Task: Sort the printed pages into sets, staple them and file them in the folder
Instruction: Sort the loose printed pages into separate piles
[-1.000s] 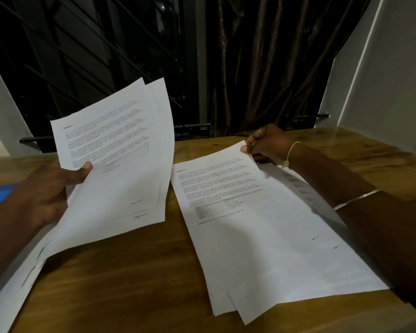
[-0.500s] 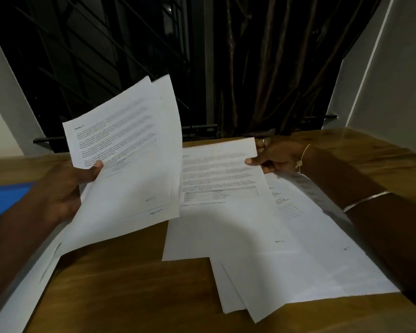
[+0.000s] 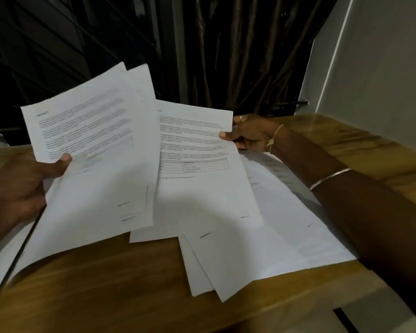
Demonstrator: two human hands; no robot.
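Our right hand point(image 3: 249, 134) pinches a single printed page point(image 3: 197, 164) by its upper right corner at frame centre. Its left edge tucks behind the fanned pages point(image 3: 94, 164) gripped in our left hand point(image 3: 22, 186), above the desk point(image 3: 111, 292).

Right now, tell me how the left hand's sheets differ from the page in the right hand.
The left hand holds several fanned sheets; the right hand holds one page. The sheets overlap in front of the page's left edge. The page shows a table under its text; none is legible on the sheets. Both are white printed paper, raised off the desk.
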